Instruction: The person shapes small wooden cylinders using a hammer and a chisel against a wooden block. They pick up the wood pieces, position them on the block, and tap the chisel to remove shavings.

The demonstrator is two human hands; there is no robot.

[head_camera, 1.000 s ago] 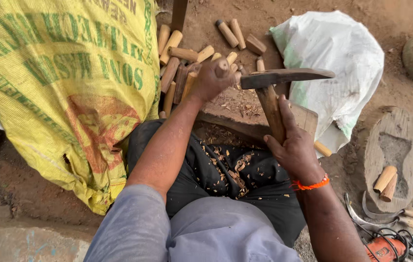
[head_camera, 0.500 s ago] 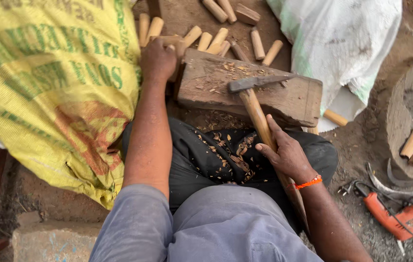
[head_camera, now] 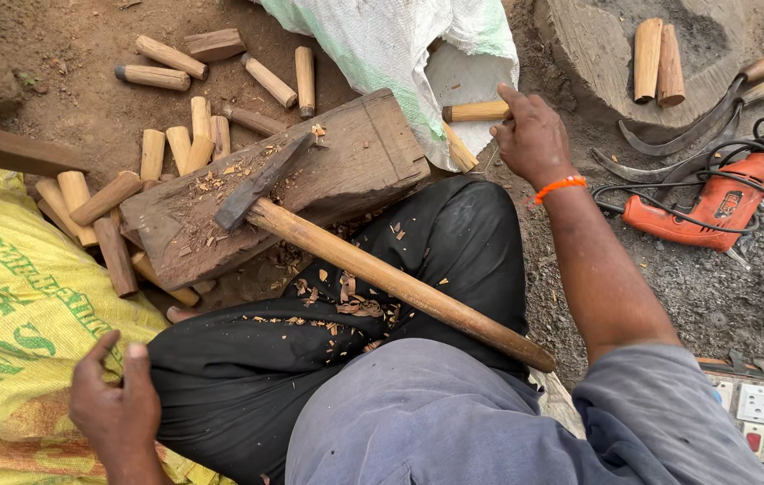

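Note:
My right hand [head_camera: 533, 136] is out to the right by the white sack [head_camera: 400, 45], its fingers apart and touching the end of a short wooden stick [head_camera: 474, 110]. My left hand [head_camera: 115, 406] rests low on the yellow sack [head_camera: 13, 323], fingers loose, holding nothing. An axe-like tool lies untouched, its dark head [head_camera: 260, 182] on the chip-strewn wooden block [head_camera: 346, 162] and its long handle [head_camera: 400, 286] across my lap.
Several cut sticks [head_camera: 175, 144] lie on the dirt left of and behind the block. Two sticks [head_camera: 656, 58] sit on a round stump at the top right. Curved blades [head_camera: 696, 135], an orange drill [head_camera: 705, 207] with cable and a socket box [head_camera: 746, 409] lie to the right.
My right hand let go of the tool's handle and moved right to the stick by the white sack. My left hand came back from the stick pile to the yellow sack.

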